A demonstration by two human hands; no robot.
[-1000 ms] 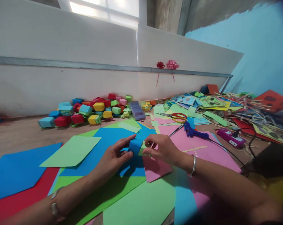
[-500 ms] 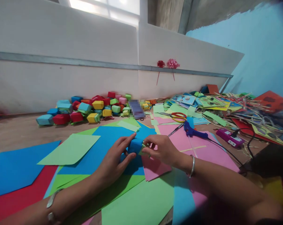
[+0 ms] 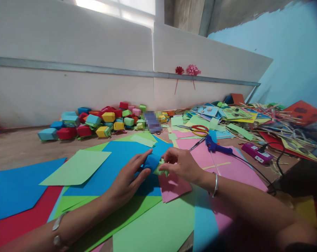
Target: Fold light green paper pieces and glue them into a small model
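Observation:
My left hand (image 3: 128, 176) and my right hand (image 3: 183, 165) meet over the sheets, both closed on a small folded paper piece (image 3: 153, 163), blue on the left and light green on the right. The left fingers wrap the blue end and its forefinger lies along the top. At the green end, my right thumb and fingers pinch the paper. Under the hands lie a blue sheet (image 3: 116, 164) and a pink sheet (image 3: 174, 187).
Coloured sheets cover the near table. A pile of folded paper boxes (image 3: 95, 122) lies at the back left. Behind the hands lie scissors (image 3: 197, 130), a blue glue gun (image 3: 217, 147) and a purple power strip (image 3: 258, 153). Craft scraps and sticks (image 3: 266, 119) are heaped at the right.
The folded piece has turned slightly in my hands and sits a little lower; my left fingers have curled closer round its blue end. The view has shifted slightly.

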